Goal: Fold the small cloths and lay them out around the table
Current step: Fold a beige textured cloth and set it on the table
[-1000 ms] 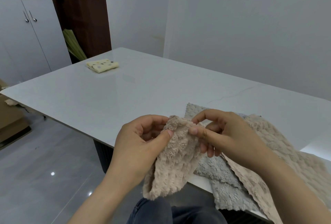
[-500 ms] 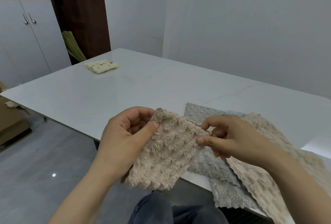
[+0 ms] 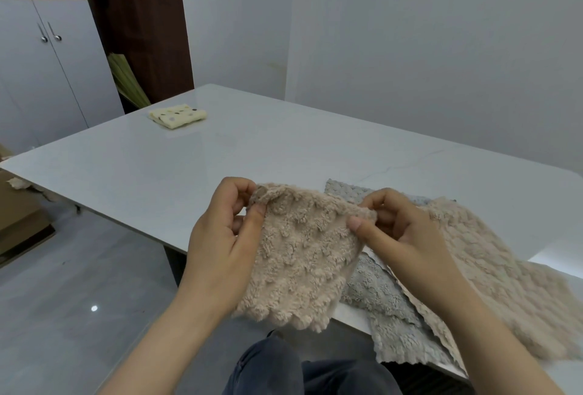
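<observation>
Soft, even, rather cool light fills the room, moderately bright and without hard shadows. The glossy white table (image 3: 157, 180) carries a pale sheen, brightest at its right edge. One small point of glare sits on the grey floor (image 3: 56, 315). The pile of the beige cloth (image 3: 299, 262), pinched by the left hand (image 3: 220, 252) and right hand (image 3: 400, 237), shows fairly sharp; the cabinet (image 3: 47, 79) at the top left looks softer. Wide-angle distortion bends straight lines near the frame's edges.
</observation>
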`<control>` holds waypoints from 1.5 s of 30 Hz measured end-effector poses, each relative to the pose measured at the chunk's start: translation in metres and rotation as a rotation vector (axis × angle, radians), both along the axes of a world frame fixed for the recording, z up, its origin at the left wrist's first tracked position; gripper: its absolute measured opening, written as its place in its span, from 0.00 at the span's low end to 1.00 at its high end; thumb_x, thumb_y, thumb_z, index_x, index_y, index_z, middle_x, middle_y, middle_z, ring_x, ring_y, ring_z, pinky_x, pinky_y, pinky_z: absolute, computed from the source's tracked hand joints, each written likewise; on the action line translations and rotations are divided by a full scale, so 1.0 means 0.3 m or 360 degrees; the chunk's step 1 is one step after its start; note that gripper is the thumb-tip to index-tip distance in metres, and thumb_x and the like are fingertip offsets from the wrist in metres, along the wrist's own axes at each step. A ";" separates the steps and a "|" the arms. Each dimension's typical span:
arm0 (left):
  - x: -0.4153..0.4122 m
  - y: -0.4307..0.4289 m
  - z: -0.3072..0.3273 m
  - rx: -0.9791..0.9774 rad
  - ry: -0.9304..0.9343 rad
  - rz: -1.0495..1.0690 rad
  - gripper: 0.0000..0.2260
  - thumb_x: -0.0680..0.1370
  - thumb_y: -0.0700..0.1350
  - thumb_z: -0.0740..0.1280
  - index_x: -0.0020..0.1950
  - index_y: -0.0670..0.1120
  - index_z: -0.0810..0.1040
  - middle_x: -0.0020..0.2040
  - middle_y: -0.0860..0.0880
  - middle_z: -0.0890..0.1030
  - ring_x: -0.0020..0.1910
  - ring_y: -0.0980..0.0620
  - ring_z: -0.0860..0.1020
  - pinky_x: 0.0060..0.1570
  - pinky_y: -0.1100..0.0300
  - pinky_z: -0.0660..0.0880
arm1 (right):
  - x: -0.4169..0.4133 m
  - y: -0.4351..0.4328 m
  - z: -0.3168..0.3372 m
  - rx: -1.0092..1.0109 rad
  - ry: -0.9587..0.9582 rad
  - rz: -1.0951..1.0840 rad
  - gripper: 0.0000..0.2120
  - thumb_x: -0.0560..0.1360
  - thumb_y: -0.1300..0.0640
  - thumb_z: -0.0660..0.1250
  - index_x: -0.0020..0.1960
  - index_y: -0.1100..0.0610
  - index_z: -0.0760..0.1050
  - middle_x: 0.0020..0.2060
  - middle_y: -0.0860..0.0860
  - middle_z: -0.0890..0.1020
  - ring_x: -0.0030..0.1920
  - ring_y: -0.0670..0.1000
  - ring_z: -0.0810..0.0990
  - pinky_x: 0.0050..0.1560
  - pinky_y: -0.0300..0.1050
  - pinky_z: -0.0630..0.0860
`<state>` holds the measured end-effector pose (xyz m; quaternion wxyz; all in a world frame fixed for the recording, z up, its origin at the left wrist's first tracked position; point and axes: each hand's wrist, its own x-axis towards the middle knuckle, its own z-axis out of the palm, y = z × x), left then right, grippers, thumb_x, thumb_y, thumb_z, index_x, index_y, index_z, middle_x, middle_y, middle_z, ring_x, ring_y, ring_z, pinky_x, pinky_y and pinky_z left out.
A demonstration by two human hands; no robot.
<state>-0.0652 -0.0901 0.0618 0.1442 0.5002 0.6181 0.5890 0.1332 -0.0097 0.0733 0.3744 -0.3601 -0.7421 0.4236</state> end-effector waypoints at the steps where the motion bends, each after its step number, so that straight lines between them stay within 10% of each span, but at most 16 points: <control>1: 0.001 0.006 -0.001 0.0009 -0.0048 0.0007 0.05 0.79 0.42 0.61 0.49 0.53 0.72 0.41 0.48 0.78 0.38 0.47 0.74 0.33 0.70 0.69 | -0.004 -0.006 -0.013 -0.0087 0.0096 -0.0026 0.14 0.71 0.43 0.71 0.52 0.47 0.74 0.42 0.64 0.81 0.40 0.60 0.81 0.41 0.58 0.76; 4: -0.006 0.031 -0.004 0.0043 -0.0168 0.0056 0.05 0.80 0.42 0.61 0.50 0.53 0.72 0.42 0.49 0.79 0.36 0.53 0.75 0.35 0.70 0.70 | -0.011 -0.025 -0.059 -0.0231 0.0173 -0.0094 0.25 0.70 0.42 0.72 0.63 0.41 0.69 0.52 0.49 0.83 0.51 0.46 0.83 0.55 0.52 0.79; 11: -0.039 0.108 0.028 0.0101 -0.0363 0.0164 0.04 0.80 0.44 0.61 0.53 0.51 0.73 0.44 0.50 0.81 0.42 0.52 0.78 0.42 0.60 0.72 | -0.038 -0.062 -0.133 -0.0288 -0.0075 0.0090 0.46 0.66 0.45 0.77 0.73 0.31 0.50 0.59 0.29 0.69 0.55 0.28 0.74 0.48 0.23 0.72; 15: -0.051 0.140 0.064 0.0117 -0.0494 0.0170 0.03 0.80 0.45 0.61 0.51 0.52 0.73 0.42 0.54 0.82 0.45 0.51 0.80 0.49 0.48 0.75 | -0.092 -0.068 -0.142 0.0107 -0.0306 -0.0085 0.49 0.69 0.47 0.74 0.73 0.30 0.40 0.63 0.31 0.64 0.59 0.36 0.74 0.54 0.28 0.72; 32: -0.088 0.169 0.069 0.0138 -0.0488 0.0235 0.03 0.80 0.45 0.61 0.53 0.52 0.72 0.45 0.50 0.82 0.45 0.50 0.80 0.47 0.49 0.75 | -0.122 -0.025 -0.141 0.0711 0.0216 -0.0508 0.22 0.71 0.69 0.70 0.58 0.47 0.74 0.49 0.41 0.81 0.46 0.43 0.82 0.45 0.33 0.78; 37: -0.079 0.161 0.075 0.0201 -0.0317 0.0169 0.05 0.81 0.44 0.60 0.56 0.49 0.71 0.48 0.51 0.82 0.46 0.54 0.79 0.44 0.59 0.71 | -0.098 -0.034 -0.128 0.0132 0.0528 -0.0198 0.20 0.74 0.72 0.63 0.59 0.51 0.72 0.50 0.44 0.82 0.47 0.48 0.84 0.44 0.37 0.79; 42: -0.076 0.156 0.077 0.0231 -0.0276 0.0061 0.06 0.79 0.47 0.60 0.55 0.51 0.71 0.49 0.50 0.82 0.48 0.51 0.80 0.46 0.55 0.73 | -0.099 0.028 -0.077 -0.0803 0.0620 -0.0017 0.18 0.76 0.53 0.61 0.64 0.56 0.72 0.54 0.55 0.83 0.52 0.56 0.83 0.55 0.54 0.79; 45: -0.070 0.147 0.081 0.0228 -0.0247 0.0014 0.07 0.78 0.48 0.60 0.55 0.52 0.71 0.48 0.51 0.82 0.48 0.51 0.80 0.47 0.53 0.75 | -0.130 0.040 -0.052 -0.0821 0.0401 0.0088 0.27 0.67 0.33 0.67 0.58 0.49 0.79 0.61 0.68 0.75 0.61 0.71 0.73 0.59 0.69 0.73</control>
